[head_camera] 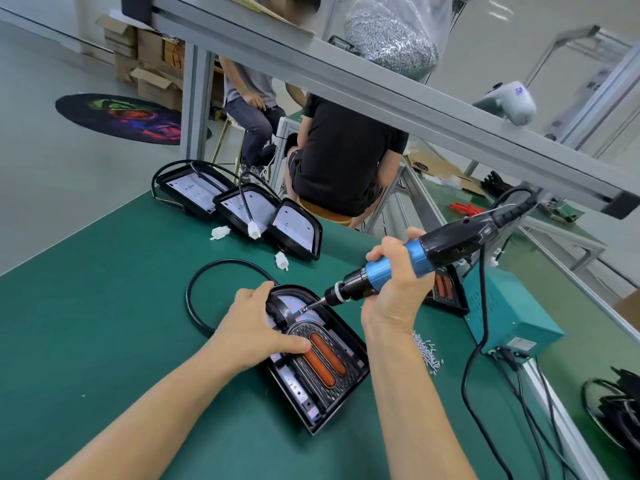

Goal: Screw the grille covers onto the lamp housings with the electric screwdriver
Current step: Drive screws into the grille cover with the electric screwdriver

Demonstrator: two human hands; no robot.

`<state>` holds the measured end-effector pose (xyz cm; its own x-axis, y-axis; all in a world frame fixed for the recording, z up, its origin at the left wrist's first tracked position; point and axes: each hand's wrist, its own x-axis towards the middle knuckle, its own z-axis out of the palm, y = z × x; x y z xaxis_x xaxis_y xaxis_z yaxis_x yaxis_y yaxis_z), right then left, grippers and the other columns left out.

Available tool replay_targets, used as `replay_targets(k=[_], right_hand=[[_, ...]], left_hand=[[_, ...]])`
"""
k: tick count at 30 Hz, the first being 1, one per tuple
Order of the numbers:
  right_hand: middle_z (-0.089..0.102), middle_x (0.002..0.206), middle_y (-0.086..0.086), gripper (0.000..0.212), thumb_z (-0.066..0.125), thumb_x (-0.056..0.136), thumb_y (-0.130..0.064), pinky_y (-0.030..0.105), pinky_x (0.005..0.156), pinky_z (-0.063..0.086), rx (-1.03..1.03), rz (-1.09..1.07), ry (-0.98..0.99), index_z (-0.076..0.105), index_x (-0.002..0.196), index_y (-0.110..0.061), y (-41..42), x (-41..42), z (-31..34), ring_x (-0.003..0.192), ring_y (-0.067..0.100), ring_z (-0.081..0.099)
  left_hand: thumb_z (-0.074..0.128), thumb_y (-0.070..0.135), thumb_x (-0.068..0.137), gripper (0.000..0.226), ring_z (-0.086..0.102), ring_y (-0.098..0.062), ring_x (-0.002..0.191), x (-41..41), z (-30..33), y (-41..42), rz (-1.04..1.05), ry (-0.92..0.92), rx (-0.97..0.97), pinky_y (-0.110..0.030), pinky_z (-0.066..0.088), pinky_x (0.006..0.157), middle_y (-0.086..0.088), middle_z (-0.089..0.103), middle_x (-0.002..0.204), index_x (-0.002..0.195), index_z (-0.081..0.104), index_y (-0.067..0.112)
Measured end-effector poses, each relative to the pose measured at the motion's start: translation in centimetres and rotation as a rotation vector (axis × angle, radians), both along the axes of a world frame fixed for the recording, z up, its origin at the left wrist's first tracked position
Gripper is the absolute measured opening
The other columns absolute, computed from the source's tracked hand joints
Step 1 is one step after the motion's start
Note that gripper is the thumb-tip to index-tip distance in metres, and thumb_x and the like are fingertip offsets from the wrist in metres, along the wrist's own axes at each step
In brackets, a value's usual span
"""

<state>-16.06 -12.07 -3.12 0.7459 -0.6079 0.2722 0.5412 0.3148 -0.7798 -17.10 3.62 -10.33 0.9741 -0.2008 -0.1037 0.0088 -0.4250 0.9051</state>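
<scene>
Housing (317, 367) lies flat on the desk (104, 306), grille (320, 358) seated inside. Your left hand (258, 327) presses flat on the near edge and grille, fingers straight. Your right hand (394, 282) grips the screwdriver (408, 263) by its blue barrel, bit down at the top screw hole. Judged: rigid moulded plastic, light, apt to slide on the mat, so keep pinning it. Screw head under the bit too small to make out. Lower screw holes unclear. Loose screws (427, 351) lie beside your right forearm.

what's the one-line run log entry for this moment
right hand grips blue electric screwdriver | bit on screw at black lamp housing | left hand presses grille cover
</scene>
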Motion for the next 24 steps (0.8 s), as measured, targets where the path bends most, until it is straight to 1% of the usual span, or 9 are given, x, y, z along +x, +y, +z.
replay_targets(k=[2, 4, 6, 9, 14, 16, 18, 20, 24], right_hand=[[0.054, 0.06, -0.002, 0.03, 0.063, 0.071, -0.001, 0.027, 0.06, 0.045, -0.049, -0.006, -0.048, 0.051, 0.095, -0.015, 0.1, -0.1, 0.0, 0.056, 0.018, 0.051], [0.055, 0.059, -0.002, 0.031, 0.063, 0.068, -0.003, 0.029, 0.062, 0.046, -0.074, -0.002, -0.054, 0.052, 0.094, -0.016, 0.0, 0.0, 0.1, 0.055, 0.017, 0.051], [0.055, 0.059, -0.002, 0.03, 0.062, 0.068, -0.002, 0.03, 0.063, 0.047, -0.094, 0.014, -0.083, 0.053, 0.094, -0.016, 0.0, 0.3, 0.0, 0.054, 0.017, 0.051], [0.055, 0.059, -0.003, 0.029, 0.062, 0.069, -0.002, 0.027, 0.061, 0.047, -0.144, 0.018, -0.085, 0.053, 0.093, -0.017, 0.1, 0.3, 0.0, 0.054, 0.016, 0.052], [0.055, 0.058, -0.006, 0.029, 0.06, 0.071, -0.002, 0.024, 0.06, 0.047, -0.219, 0.058, -0.095, 0.053, 0.095, -0.017, 0.5, 0.2, 0.0, 0.056, 0.015, 0.053], [0.054, 0.061, -0.006, 0.03, 0.06, 0.071, -0.002, 0.023, 0.062, 0.048, -0.24, 0.118, -0.08, 0.053, 0.095, -0.018, 0.4, 0.0, -0.2, 0.059, 0.015, 0.053], [0.055, 0.067, -0.002, 0.032, 0.061, 0.07, -0.004, 0.024, 0.069, 0.047, -0.264, 0.185, -0.042, 0.055, 0.096, -0.021, -0.1, -0.1, -0.3, 0.07, 0.02, 0.053], [0.056, 0.072, -0.001, 0.034, 0.062, 0.069, -0.005, 0.026, 0.074, 0.045, -0.295, 0.265, 0.001, 0.055, 0.099, -0.021, -0.9, -0.3, -0.1, 0.081, 0.023, 0.05], [0.054, 0.072, -0.002, 0.04, 0.062, 0.068, -0.002, 0.026, 0.072, 0.046, -0.276, 0.365, 0.027, 0.057, 0.103, -0.02, -1.8, -0.3, 0.6, 0.079, 0.023, 0.049]], left_hand=[[0.087, 0.039, 0.06, 0.114, 0.036, -0.011, 0.114, 0.0, -0.1, 0.0, 0.004, -0.002, 0.005, -0.023, 0.03, 0.091, 0.005, 0.029, 0.13, 0.149, 0.019, 0.023], [0.087, 0.04, 0.06, 0.114, 0.037, -0.013, 0.117, 0.0, -0.1, 0.0, 0.007, -0.004, 0.014, -0.023, 0.031, 0.091, 0.004, 0.029, 0.131, 0.149, 0.019, 0.023], [0.087, 0.041, 0.059, 0.114, 0.038, -0.015, 0.12, -0.1, -0.2, 0.0, 0.008, -0.008, 0.021, -0.025, 0.032, 0.093, 0.004, 0.03, 0.132, 0.149, 0.019, 0.024], [0.087, 0.042, 0.059, 0.114, 0.038, -0.019, 0.126, -0.1, -0.2, -0.1, 0.014, -0.01, 0.033, -0.029, 0.034, 0.099, 0.003, 0.03, 0.136, 0.149, 0.02, 0.024], [0.089, 0.042, 0.056, 0.111, 0.036, -0.02, 0.127, -0.1, -0.3, -0.3, 0.034, 0.002, 0.031, -0.036, 0.034, 0.106, 0.002, 0.033, 0.131, 0.146, 0.026, 0.024], [0.087, 0.047, 0.048, 0.114, 0.038, -0.02, 0.124, -0.2, -0.4, -0.4, 0.044, 0.02, 0.032, -0.035, 0.035, 0.104, 0.004, 0.034, 0.126, 0.144, 0.03, 0.023], [0.079, 0.053, 0.039, 0.117, 0.039, -0.021, 0.122, -0.3, -0.3, -0.5, 0.062, 0.038, 0.028, -0.034, 0.036, 0.102, 0.005, 0.033, 0.122, 0.142, 0.033, 0.022], [0.075, 0.054, 0.037, 0.117, 0.039, -0.024, 0.123, -0.4, -0.2, -0.6, 0.074, 0.045, 0.032, -0.037, 0.036, 0.104, 0.004, 0.033, 0.124, 0.141, 0.033, 0.022], [0.076, 0.052, 0.037, 0.12, 0.037, -0.025, 0.127, -0.6, 0.2, -0.8, 0.08, 0.038, 0.016, -0.043, 0.032, 0.108, 0.002, 0.033, 0.133, 0.144, 0.03, 0.023]])
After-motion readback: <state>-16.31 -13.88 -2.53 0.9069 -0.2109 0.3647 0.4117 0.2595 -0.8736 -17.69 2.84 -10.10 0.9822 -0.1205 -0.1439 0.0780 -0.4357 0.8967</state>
